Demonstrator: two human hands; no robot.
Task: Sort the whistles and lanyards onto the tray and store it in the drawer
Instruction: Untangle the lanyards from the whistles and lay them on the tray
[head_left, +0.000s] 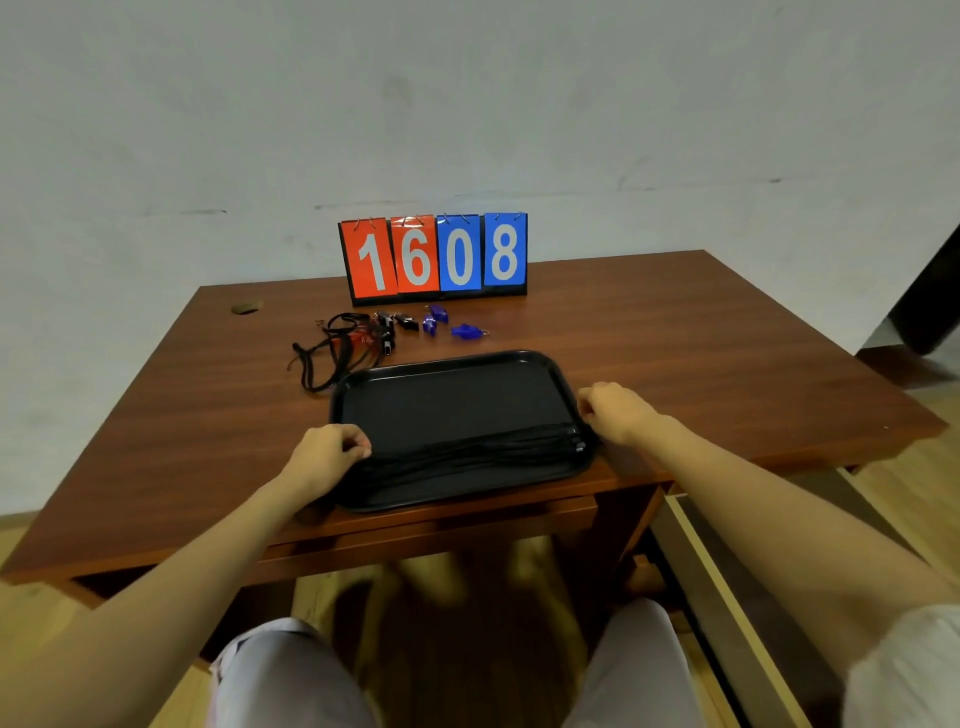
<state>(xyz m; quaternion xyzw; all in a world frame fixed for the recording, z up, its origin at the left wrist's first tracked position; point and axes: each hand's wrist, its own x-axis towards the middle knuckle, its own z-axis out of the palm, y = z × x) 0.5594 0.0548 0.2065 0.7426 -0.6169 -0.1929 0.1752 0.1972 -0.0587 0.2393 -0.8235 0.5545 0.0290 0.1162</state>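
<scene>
A black tray (452, 395) lies near the front edge of the brown desk (675, 332). Black lanyards (483, 452) are stretched straight across its near half. My left hand (330, 449) pinches their left ends at the tray's left rim. My right hand (615, 413) has its fingers curled at the right rim, by the lanyards' clips. Behind the tray, to the left, a tangle of black lanyards (332, 353) lies on the desk. Black whistles (400, 322) and three blue whistles (439, 322) lie further back.
A flip scoreboard (436, 257) reading 1608 stands at the back of the desk against the wall. A small brown object (245, 308) lies at the back left. An open drawer (727, 587) sticks out at the lower right, beside my knees.
</scene>
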